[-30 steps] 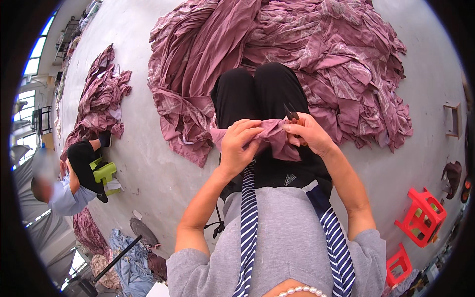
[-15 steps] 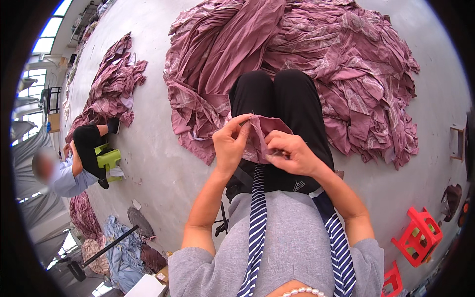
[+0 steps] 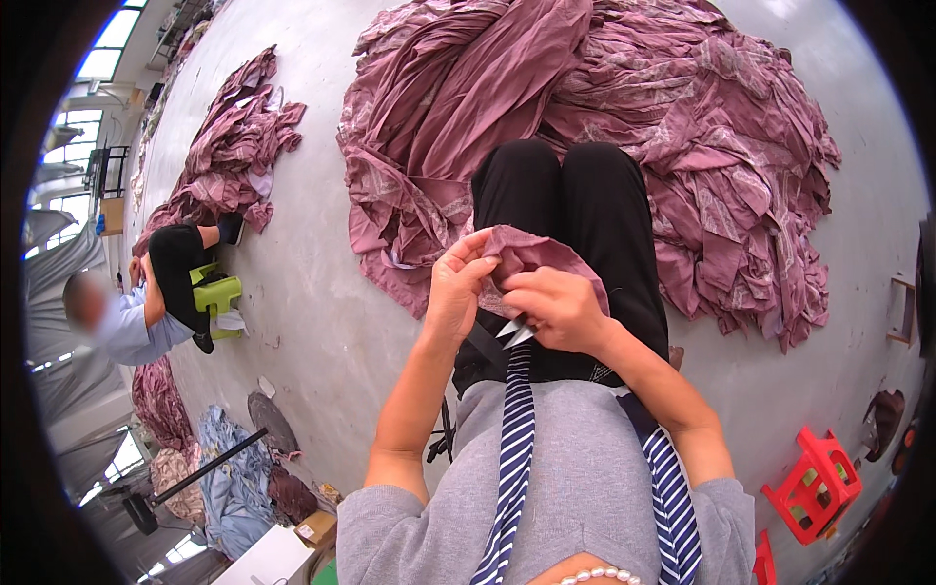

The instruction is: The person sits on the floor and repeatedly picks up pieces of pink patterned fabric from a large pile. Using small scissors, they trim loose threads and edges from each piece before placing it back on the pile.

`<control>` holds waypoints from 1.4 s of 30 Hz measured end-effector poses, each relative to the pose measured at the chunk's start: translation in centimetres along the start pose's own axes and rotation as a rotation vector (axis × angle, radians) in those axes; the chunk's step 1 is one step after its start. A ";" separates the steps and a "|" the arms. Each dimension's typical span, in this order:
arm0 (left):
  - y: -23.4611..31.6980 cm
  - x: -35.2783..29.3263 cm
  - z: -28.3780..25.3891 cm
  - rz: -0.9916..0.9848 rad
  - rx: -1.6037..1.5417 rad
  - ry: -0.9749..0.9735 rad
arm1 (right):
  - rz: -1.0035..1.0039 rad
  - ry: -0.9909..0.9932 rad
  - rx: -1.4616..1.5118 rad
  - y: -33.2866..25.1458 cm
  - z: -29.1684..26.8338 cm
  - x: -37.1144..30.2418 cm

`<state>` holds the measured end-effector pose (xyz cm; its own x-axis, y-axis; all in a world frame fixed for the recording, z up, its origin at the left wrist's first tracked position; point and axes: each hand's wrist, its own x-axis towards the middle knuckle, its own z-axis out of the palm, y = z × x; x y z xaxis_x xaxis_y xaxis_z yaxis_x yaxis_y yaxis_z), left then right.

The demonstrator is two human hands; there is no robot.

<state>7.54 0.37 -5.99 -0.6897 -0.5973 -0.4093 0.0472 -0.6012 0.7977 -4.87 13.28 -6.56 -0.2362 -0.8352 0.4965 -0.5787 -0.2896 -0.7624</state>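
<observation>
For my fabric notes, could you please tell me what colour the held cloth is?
The held cloth is dusty mauve-pink, best seen in the head view.

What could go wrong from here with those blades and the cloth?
Two risks. The right hand has small silver metal snips with pointed blades angled back toward the body, near the navy-and-white striped fabric strap; a careless turn might nick it. Also, the left hand pinches a creased mauve fabric piece right beside the right hand, so a slip could perhaps snag the cloth.
</observation>
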 end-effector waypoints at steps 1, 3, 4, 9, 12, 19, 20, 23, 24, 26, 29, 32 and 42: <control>-0.3 0.1 -0.1 0.020 0.000 0.031 | 0.025 0.101 0.038 0.2 -0.1 -0.1; -0.5 0.1 -0.1 0.054 -0.003 0.031 | 0.197 0.296 0.036 0.7 0.2 0.8; -0.6 0.1 -0.2 0.060 -0.006 0.030 | 0.274 0.305 -0.023 0.7 0.1 1.6; 0.1 -0.3 1.5 0.158 0.151 0.102 | 0.363 0.157 0.024 2.7 0.1 2.4; -0.1 -0.1 1.2 0.362 0.414 0.204 | 0.424 0.134 0.157 1.7 -0.4 1.9; 1.0 -0.7 2.2 0.348 0.558 0.039 | 0.391 -0.006 0.447 1.2 -2.4 3.6; 0.9 -0.8 2.4 0.310 0.545 0.027 | 0.345 -0.054 0.408 1.7 -2.6 3.9; 0.2 -0.5 2.1 0.231 0.449 -0.002 | 0.315 -0.167 0.297 2.1 -3.1 4.8; 0.2 -0.5 2.1 0.228 0.429 -0.019 | 0.368 -0.235 0.259 2.0 -3.6 5.1; 0.3 -0.6 1.9 0.195 0.481 -0.033 | 0.404 -0.308 0.257 2.3 -3.8 5.1; 0.0 -0.5 1.6 0.266 0.532 -0.059 | 0.364 -0.309 0.338 3.2 -3.2 4.3; 0.3 -0.7 3.3 0.259 0.419 -0.028 | 0.454 -0.253 0.455 3.4 -2.9 3.9; 0.8 -0.5 1.7 0.025 0.605 -0.044 | 0.677 0.032 0.654 3.0 -2.5 3.1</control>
<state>6.75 1.09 -4.39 -0.7233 -0.5775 -0.3785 -0.3460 -0.1713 0.9225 -9.32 11.02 -6.32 -0.3885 -0.9117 -0.1335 0.2403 0.0396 -0.9699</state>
